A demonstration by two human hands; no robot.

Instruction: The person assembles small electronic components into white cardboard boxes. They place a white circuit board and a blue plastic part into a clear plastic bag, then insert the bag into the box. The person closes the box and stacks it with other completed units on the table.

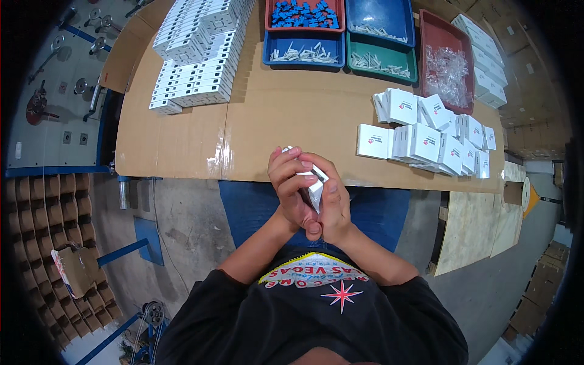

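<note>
The table [274, 115], covered in brown cardboard, carries everything here, and its near edge runs just beyond the hands, so anything that slips from them would likely fall past the edge to the floor rather than land on the board. At the far left stands a tall stack of white flat cartons [194, 48]; it leans in uneven rows, and a knock from an elbow could topple it. To the right lies a loose heap of small white boxes [432, 137], several tilted against each other near the table's right edge, where a careless sweep might push some off. Along the far side sit coloured trays [340, 36] with small parts, well apart from the hands. The left hand [292, 182] and the right hand [331, 204] are pressed close together in front of the chest, both pinching one small white box [313, 182], held upright in the air, just short of the table. The fingers cover most of it, so whether its flaps are closed cannot be told; a hard squeeze could crease the thin card.
</note>
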